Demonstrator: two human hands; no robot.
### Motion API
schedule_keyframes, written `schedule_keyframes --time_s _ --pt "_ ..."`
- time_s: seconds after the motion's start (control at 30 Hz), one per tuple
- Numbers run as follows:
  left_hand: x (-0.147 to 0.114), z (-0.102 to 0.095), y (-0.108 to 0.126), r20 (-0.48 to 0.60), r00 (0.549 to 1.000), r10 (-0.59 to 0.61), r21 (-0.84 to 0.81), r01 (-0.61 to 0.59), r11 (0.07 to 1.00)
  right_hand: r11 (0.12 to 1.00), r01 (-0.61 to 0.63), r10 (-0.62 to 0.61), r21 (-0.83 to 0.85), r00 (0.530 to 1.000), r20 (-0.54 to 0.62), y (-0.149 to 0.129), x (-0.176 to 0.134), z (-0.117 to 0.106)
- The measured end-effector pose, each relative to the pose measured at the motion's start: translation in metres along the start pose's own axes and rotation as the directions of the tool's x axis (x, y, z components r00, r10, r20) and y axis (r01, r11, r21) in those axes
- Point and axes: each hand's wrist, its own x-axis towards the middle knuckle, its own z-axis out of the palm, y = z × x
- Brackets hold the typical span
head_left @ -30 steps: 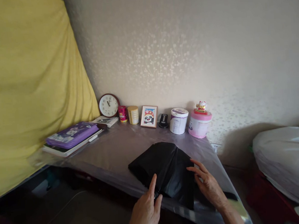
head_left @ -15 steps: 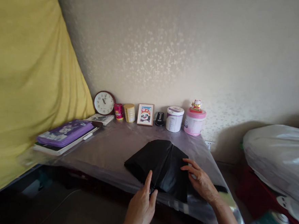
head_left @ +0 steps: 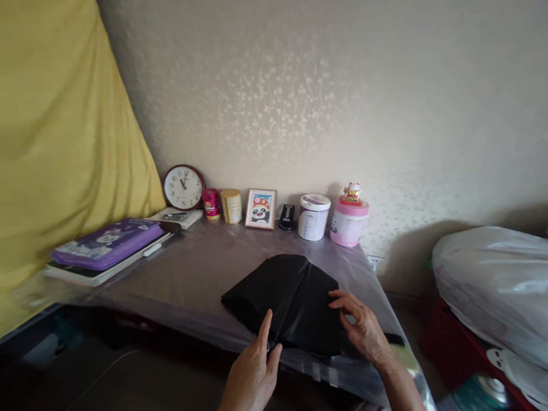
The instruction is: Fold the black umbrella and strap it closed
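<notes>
A black umbrella (head_left: 285, 298) lies folded down near the front edge of the table, its loose cloth spread out like a fan. At its narrow near end is my left hand (head_left: 251, 376), gripping that end between thumb and forefinger. The forefinger points along the cloth, and the other fingers are mostly hidden. On the right side, my right hand (head_left: 362, 324) pinches the edge of the cloth with its fingertips. A small shiny ring shows beside my left thumb; the handle itself is hidden.
Along the wall stand a clock (head_left: 184, 187), a pink can (head_left: 211, 205), a yellow canister (head_left: 231, 206), a panda picture frame (head_left: 260, 209) and two tubs (head_left: 313, 218). A purple case (head_left: 108, 243) lies left on the plastic-covered table (head_left: 190, 280). Right of it sits a large plastic bag (head_left: 509, 289).
The view has shifted slightly to the right. The right panel of the umbrella cloth hangs a little less low and looks flatter. Both hands keep nearly the same places on it.
</notes>
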Motion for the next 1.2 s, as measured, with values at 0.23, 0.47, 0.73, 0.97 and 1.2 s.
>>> schedule_keyframes --time_s 0.23,0.47,0.73,0.97,1.2 --pt "0.001 0.002 -0.002 -0.012 1.0 0.008 0.009 -0.008 1.0 0.998 0.0 -0.002 0.067 1.0 0.018 -0.003 0.0 0.003" --pt "0.001 0.002 -0.002 -0.02 1.0 0.005 -0.01 -0.006 1.0 0.999 0.02 -0.024 0.042 0.995 0.099 -0.003 0.0 0.003" --pt "-0.002 -0.008 -0.002 -0.049 0.999 0.013 -0.098 -0.018 0.995 0.987 0.126 -0.119 0.095 0.99 -0.077 -0.011 0.005 0.003" --pt "-0.008 -0.017 -0.002 -0.016 1.0 0.004 -0.354 -0.01 0.935 0.979 0.171 -0.15 0.111 0.973 -0.176 -0.04 0.034 0.003" --pt "-0.008 -0.017 -0.006 0.052 0.999 0.009 -0.564 0.022 0.825 0.973 0.229 -0.225 0.006 0.961 -0.163 -0.059 0.067 0.011"
